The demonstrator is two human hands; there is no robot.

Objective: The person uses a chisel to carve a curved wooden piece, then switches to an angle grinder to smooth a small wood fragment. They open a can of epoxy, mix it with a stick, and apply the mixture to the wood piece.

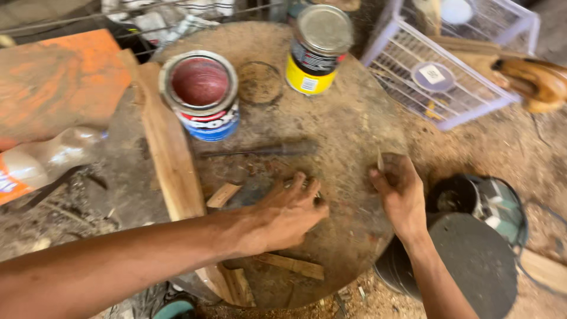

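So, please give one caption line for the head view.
Two bare hands, left hand and right hand, rest on a dusty round board near two paint cans.

On the round wooden table, an open red-filled paint tin stood left of a closed yellow-banded tin, a round metal lid between them. A long wooden plank lay along the table's left edge; a white wire basket sat off to the right.

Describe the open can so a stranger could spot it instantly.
On the round wooden tabletop, look to the far left edge, beside the long plank. The open can has a red-stained inside and a blue base; the yellow can nearby is lidded.
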